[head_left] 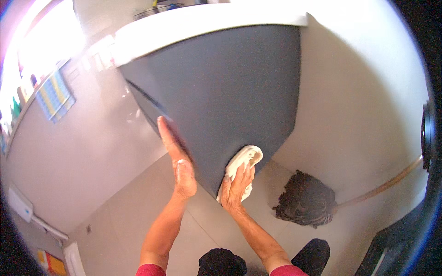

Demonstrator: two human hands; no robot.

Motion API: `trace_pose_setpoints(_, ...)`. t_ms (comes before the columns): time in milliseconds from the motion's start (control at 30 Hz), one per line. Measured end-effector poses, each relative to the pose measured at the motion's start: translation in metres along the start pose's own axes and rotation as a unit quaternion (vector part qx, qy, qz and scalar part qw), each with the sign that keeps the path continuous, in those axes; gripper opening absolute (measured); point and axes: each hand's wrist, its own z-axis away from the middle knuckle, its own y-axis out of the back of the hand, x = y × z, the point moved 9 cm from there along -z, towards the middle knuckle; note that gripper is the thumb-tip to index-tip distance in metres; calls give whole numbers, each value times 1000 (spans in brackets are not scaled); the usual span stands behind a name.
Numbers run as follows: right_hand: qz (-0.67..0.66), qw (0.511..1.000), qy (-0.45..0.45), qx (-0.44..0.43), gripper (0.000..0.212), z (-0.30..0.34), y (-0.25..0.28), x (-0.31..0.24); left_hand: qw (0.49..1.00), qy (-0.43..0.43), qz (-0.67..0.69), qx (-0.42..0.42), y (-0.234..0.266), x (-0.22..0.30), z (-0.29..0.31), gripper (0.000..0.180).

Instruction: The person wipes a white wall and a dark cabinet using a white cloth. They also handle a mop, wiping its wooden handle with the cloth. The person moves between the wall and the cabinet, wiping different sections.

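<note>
A grey cabinet (230, 87) with a white top (202, 27) fills the middle of the view. My right hand (237, 186) presses a folded cream cloth (251, 154) against the lower part of its grey side panel, near the bottom edge. The fingers lie over the cloth. My left hand (179, 165) rests along the cabinet's left edge, fingers stretched out, with nothing held in it. Beside its fingertips a dark slot (145, 94) runs along the adjoining face.
A dark mop head (305, 200) with a wooden handle (382, 188) lies on the tiled floor (124, 207) to the right. A striped blue and yellow towel (55, 96) hangs at the far left below a bright window. White walls stand on both sides.
</note>
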Motion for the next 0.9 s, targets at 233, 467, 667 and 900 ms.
trace_pose_setpoints(233,139,909,390,42,38,-79,49,-97,969,93,227,28,-36,-3,18,87)
trace_pose_setpoints(467,299,845,444,-1,31,-100,44,-118,932,156,230,233,-39,-13,61,69)
trace_pose_setpoints(667,19,896,283,-341,55,-118,74,-114,944,139,281,107,-88,16,49,76)
trace_pose_setpoints(900,-458,828,73,-316,62,-149,119,-84,971,90,-88,205,-92,34,28,62)
